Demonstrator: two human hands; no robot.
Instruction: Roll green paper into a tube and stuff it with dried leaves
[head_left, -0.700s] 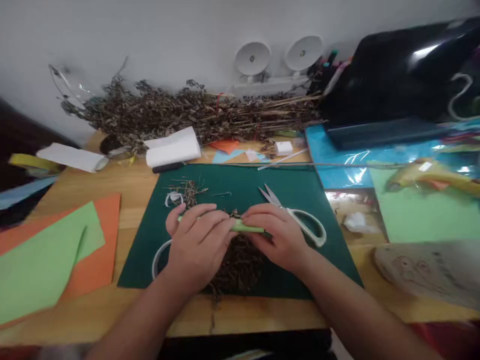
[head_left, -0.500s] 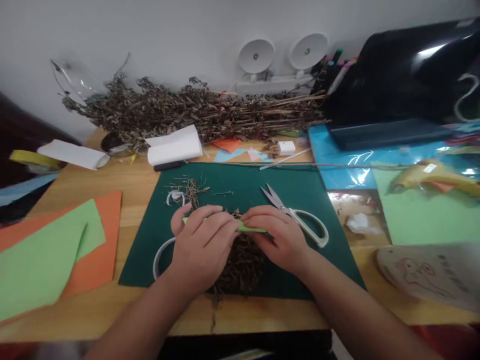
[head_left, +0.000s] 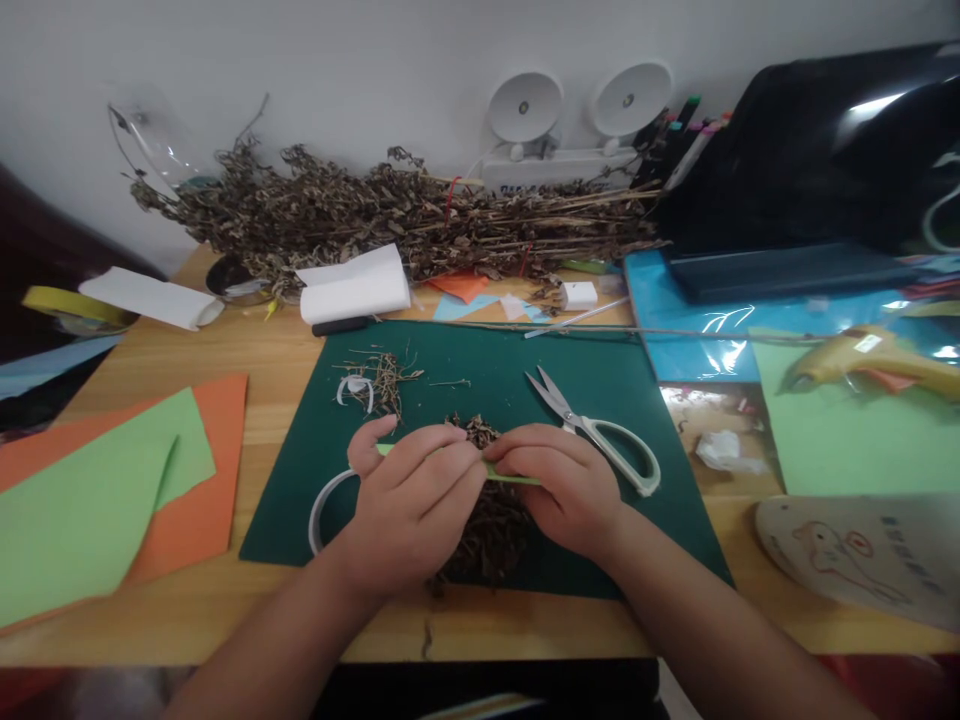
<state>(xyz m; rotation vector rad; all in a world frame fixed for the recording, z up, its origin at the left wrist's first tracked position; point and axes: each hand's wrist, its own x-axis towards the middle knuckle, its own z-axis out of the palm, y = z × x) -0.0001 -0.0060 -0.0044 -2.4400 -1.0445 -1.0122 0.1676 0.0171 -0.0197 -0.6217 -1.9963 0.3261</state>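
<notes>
Between our two bare hands we hold a narrow, light green strip of paper-like material [head_left: 514, 479], above the dark green rectangular mat [head_left: 495, 378] in the middle of the table. Our left hand [head_left: 420, 495] covers most of its length, with the fingers curled over it and the thumb raised at the far left, where a small pale green end peeks out. Our right hand [head_left: 566, 485] pinches the other part, its fingers bent over the top; both grips are closed on the strip.

What we can see of it is matt, evenly coloured and slim, with a straight lower edge tilting slightly down towards the right. Its right end shows as a thin sliver below our right fingers. We cannot tell whether it is folded or rolled, since our fingers hide the middle.

Just beneath lies a loose heap of crumpled, dark brown dried leaves [head_left: 491, 540], partly screened by our hands. Near our right hand rest open-bladed metal scissors with white looped handles [head_left: 576, 422]. A white ring-shaped band [head_left: 319, 512] shows beside our left wrist, and thin, straw-coloured dry stems [head_left: 386, 378] lie beyond our left thumb.
</notes>
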